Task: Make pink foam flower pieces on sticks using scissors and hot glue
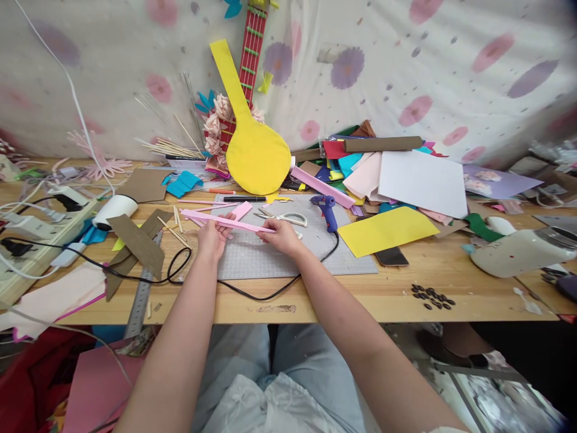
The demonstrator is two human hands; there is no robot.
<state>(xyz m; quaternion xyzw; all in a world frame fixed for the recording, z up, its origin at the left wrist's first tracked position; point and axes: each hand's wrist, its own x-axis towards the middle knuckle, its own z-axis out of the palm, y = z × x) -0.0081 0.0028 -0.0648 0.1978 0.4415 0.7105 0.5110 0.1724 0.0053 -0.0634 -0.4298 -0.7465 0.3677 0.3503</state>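
Note:
Between my two hands a long narrow pink strip [243,225] is held over the grey cutting mat [265,264]. My left hand [213,236] has its fingers around the strip's left part. The right end is pinched by my right hand [282,236]. Behind the strip, another pink piece [241,211] lies on the mat. Scissors [295,219] with white handles rest just beyond my right hand. To their right stands a blue glue gun [327,210], its black cord running across the mat.
A yellow banjo-shaped cutout [259,156] leans at the back. A yellow sheet [390,231] partly covers a phone [392,257]. Dark oval beads [433,297] lie near the front edge. At left are brown strips [139,246], a metal ruler [137,307] and a power strip [40,252].

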